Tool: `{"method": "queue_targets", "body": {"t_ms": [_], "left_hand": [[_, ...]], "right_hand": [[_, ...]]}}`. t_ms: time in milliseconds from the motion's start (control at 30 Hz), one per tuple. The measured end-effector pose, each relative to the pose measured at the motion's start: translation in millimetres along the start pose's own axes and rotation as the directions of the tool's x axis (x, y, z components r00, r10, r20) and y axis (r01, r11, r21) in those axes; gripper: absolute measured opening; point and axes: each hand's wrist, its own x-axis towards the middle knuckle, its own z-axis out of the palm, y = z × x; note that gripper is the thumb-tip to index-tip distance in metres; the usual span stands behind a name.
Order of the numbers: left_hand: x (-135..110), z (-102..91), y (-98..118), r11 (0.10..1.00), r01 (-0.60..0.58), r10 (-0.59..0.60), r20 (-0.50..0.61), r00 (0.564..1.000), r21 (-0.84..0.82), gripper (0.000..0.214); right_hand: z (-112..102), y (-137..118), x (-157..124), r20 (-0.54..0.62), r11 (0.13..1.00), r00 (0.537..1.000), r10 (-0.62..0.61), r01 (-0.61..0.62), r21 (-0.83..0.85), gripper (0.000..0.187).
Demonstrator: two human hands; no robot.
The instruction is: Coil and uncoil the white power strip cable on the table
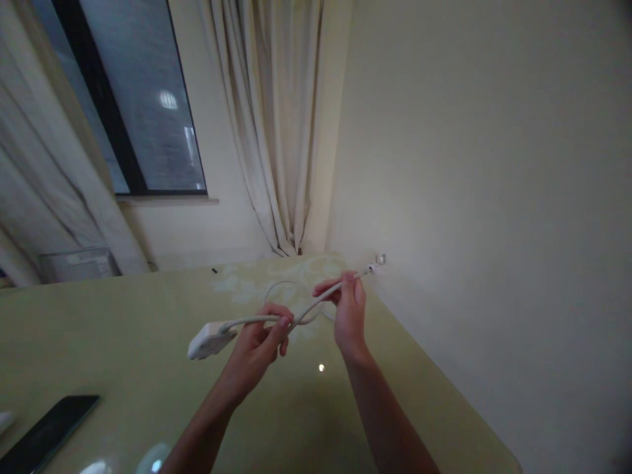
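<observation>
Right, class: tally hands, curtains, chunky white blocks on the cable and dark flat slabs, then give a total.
Hands: 2 (left hand, right hand)
Curtains: 2 (left curtain, right curtain)
Chunky white block on the cable: 1
Dark flat slab on the table: 1
Total: 6

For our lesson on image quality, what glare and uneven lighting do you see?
Head view: a small glare spot on the table; head view: a pale light patch in the window; head view: the wall dims toward lower right.
</observation>
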Motion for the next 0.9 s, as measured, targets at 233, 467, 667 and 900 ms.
{"method": "queue_targets", "body": {"t_ms": [233,467,667,900], "left_hand": [[-4,10.9,-4,0.993,-0.047,0.060,-0.113,0.992,0.110,0.039],[-20,20.5,4,0.982,-0.176,0.184,-0.154,0.971,0.064,0.033],[-14,-1.6,10,0.968,-0.247,0.243,-0.457,0.855,0.052,0.034],[3,-26.5,15,0.955,-0.265,0.131,-0.615,0.778,-0.132,0.041]], "right_hand": [[-24,1,21,0.072,0.928,0.997,0.039,-0.009,-0.373,0.074],[-10,4,3,0.279,0.637,0.958,0.073,0.170,-0.752,0.041],[-1,2,-12,0.592,0.886,0.784,0.188,0.125,-0.447,0.055],[-7,-30,-21,0.872,0.910,0.462,0.163,0.271,-0.314,0.035]]}}
